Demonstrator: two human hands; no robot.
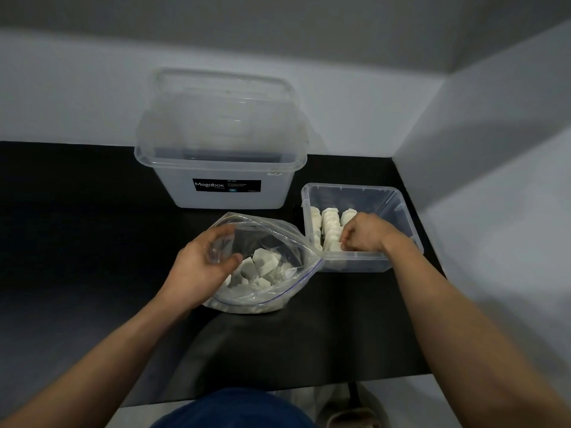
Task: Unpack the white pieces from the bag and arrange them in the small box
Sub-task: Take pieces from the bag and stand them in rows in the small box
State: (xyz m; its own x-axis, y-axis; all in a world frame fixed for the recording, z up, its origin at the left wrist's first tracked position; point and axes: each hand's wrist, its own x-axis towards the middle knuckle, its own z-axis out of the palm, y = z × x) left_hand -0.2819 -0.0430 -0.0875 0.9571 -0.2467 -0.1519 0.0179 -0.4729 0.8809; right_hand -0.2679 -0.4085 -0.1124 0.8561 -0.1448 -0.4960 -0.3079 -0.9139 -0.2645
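My right hand (366, 231) curls over the white pieces (330, 222) rowed in the small box (398, 208); whether it pinches one I cannot tell. My left hand (202, 264) grips the open bag (289, 242) by its rim, with loose pieces (262, 264) inside, just beside the box.

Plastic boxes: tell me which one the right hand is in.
The small box at the right, holding rows of white pieces; the right hand reaches into it. The labelled Megabox tub stands behind, untouched.
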